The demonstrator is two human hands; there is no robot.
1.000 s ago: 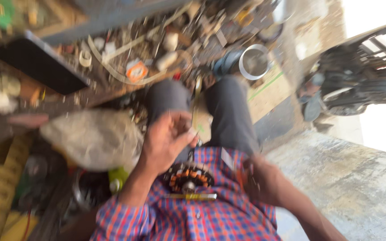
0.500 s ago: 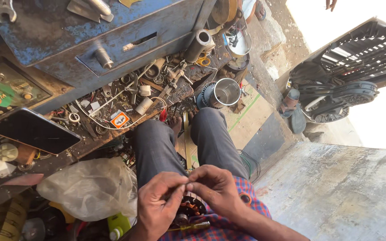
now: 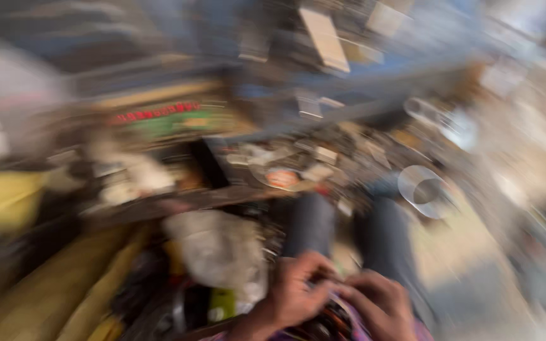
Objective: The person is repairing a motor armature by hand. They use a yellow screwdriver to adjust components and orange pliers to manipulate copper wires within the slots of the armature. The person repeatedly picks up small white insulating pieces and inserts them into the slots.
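Observation:
The picture is heavily blurred by head motion. My left hand (image 3: 298, 290) and my right hand (image 3: 377, 303) are together at the bottom middle, over my lap. Both press on a dark round metal part (image 3: 323, 325) with copper-coloured windings, of which only a sliver shows between them. My fingers are curled over it. My grey-trousered legs (image 3: 314, 224) stretch away from the hands toward a cluttered floor.
A crumpled pale plastic bag (image 3: 216, 249) lies left of my legs. A round metal tin (image 3: 423, 189) stands by my right knee. Small metal parts litter the ground (image 3: 298, 164) before a blue metal cabinet (image 3: 323, 76). Yellow objects (image 3: 7, 202) sit at left.
The camera has swung, so the view is now smeared. My hands stay together on the round part in my lap, as half a second ago; one second ago they were apart.

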